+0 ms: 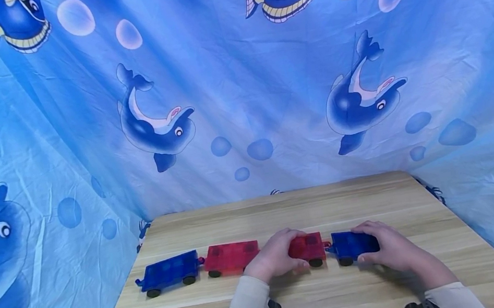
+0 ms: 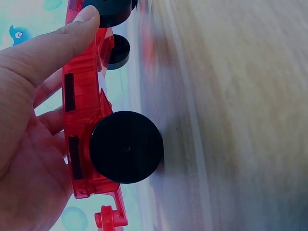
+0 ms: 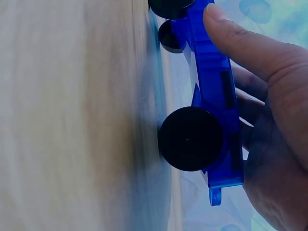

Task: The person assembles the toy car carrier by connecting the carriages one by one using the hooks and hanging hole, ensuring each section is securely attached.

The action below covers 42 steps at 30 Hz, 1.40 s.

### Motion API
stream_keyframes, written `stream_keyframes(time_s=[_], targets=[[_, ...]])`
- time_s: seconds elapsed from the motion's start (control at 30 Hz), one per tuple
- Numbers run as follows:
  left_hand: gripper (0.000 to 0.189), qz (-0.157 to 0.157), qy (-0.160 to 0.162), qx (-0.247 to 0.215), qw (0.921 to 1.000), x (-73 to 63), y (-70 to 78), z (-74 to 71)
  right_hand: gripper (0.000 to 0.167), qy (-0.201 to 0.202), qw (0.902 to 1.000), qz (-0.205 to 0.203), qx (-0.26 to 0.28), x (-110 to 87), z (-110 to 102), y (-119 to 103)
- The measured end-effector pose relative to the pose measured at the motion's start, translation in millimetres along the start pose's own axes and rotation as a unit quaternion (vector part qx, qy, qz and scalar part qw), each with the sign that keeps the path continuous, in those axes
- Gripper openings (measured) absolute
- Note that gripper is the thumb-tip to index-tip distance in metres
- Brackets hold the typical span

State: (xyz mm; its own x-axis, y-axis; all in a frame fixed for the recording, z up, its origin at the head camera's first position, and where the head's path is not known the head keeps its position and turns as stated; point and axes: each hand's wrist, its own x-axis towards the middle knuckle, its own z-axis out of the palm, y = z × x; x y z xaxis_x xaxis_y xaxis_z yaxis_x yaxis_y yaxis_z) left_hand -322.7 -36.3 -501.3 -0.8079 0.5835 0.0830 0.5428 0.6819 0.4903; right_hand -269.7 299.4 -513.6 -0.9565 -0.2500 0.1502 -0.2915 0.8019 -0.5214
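Observation:
My left hand (image 1: 274, 256) grips a see-through red toy car (image 1: 311, 244) from above, with the thumb on its near side by a black wheel (image 2: 126, 147). A red hook (image 2: 113, 218) sticks out from one end in the left wrist view. To the right, my right hand (image 1: 391, 247) holds a blue toy car (image 1: 342, 243), thumb along the near side and fingers behind. Its coupling meets the red car's end in the head view. A small blue loop (image 3: 215, 196) shows at its other end in the right wrist view.
A second red car (image 1: 230, 256) stands just left of my left hand, coupled or nearly so to another blue car (image 1: 171, 271), which sits at a slight angle. All are on a wooden table (image 1: 344, 303). Blue cloth (image 1: 239, 97) with sea animals hangs behind and beside it.

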Motion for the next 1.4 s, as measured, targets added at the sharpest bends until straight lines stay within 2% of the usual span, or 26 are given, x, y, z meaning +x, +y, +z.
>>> stream_keyframes(time_s=[0.23,0.53,1.1,1.27,1.4], targets=[[0.073,-0.003,-0.003,-0.007,1.0,-1.2,0.3,-0.9,0.076,0.0,1.0,-0.005,0.001,0.9,-0.2,0.5],[0.074,-0.003,-0.006,0.025,0.9997,-3.1,2.1,-2.6,0.075,-0.01,0.9999,-0.011,0.005,1.8,-1.4,0.0],[0.073,0.002,-0.004,0.04,0.9992,-3.9,-0.4,-1.8,0.074,-0.011,0.9997,-0.022,0.006,2.7,0.1,0.1],[0.074,0.01,0.0,0.035,0.9993,-4.0,1.8,-0.4,0.076,-0.008,0.9998,-0.018,0.007,1.2,-2.6,0.7],[0.077,0.007,-0.003,0.007,0.9999,-7.5,0.8,-4.2,0.08,-0.011,0.9997,-0.021,0.0,0.7,-4.9,0.9]])
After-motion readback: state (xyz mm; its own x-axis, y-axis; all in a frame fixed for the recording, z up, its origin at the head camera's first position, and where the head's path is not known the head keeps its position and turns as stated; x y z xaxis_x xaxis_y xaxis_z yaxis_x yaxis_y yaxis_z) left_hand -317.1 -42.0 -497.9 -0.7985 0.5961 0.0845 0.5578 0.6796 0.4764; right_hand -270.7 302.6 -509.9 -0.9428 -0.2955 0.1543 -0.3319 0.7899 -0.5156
